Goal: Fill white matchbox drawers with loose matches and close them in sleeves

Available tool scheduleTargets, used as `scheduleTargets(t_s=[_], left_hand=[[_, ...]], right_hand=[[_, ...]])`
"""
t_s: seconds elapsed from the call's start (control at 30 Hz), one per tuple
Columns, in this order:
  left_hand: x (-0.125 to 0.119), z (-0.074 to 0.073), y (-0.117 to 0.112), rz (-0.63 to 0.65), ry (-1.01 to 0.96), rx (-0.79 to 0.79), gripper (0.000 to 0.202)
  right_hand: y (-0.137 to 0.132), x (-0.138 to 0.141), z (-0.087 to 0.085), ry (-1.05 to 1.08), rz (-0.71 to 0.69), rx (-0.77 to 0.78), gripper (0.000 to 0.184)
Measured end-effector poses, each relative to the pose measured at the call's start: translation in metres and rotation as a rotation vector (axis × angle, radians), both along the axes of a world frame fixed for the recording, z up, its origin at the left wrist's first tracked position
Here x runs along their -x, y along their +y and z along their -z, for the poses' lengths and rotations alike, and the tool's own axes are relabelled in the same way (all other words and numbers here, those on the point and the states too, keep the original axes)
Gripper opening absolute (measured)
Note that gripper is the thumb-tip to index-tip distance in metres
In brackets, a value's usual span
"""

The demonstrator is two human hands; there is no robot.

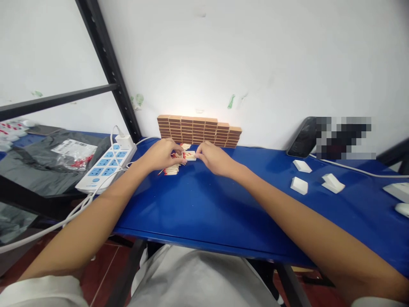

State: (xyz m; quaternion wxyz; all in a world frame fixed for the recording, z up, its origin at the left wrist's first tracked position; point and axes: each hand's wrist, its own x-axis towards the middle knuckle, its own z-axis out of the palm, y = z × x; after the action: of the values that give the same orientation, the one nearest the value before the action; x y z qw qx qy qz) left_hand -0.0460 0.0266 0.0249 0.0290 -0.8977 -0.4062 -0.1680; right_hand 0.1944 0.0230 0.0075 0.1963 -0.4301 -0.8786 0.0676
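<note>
A small white matchbox tray (191, 158) with matches in it lies between my hands, low over the blue table. My left hand (162, 154) is closed, its thumb and fingers curled at the tray's left end. At the opposite end, the thumb and fingers of my right hand (214, 158) pinch the tray's edge. Loose red-tipped matches (171, 170) lie in a heap beneath and beside my left hand, partly covered by it. Just behind both hands stands a wall of stacked matchboxes (198, 130) with brown sides, lower toward the right.
A power strip (104, 166) with white cables is on the left, beside a dark plastic bag (41, 160) and a black shelf post (108, 64). At right are several white blocks (299, 185) and a phone (302, 137) leaning against the wall.
</note>
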Motion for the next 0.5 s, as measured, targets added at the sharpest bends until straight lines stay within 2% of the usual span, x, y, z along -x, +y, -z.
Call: scheduleTargets(t_s=[0.2, 0.5], left_hand=[[-0.0063, 0.0007, -0.0044, 0.062, -0.062, 0.054, 0.037], [-0.0088, -0.003, -0.0079, 0.069, -0.078, 0.076, 0.031]], right_hand=[[0.0015, 0.0009, 0.0051, -0.045, 0.0, 0.001, 0.015], [-0.0003, -0.0005, -0.0026, 0.0, -0.051, 0.008, 0.016]])
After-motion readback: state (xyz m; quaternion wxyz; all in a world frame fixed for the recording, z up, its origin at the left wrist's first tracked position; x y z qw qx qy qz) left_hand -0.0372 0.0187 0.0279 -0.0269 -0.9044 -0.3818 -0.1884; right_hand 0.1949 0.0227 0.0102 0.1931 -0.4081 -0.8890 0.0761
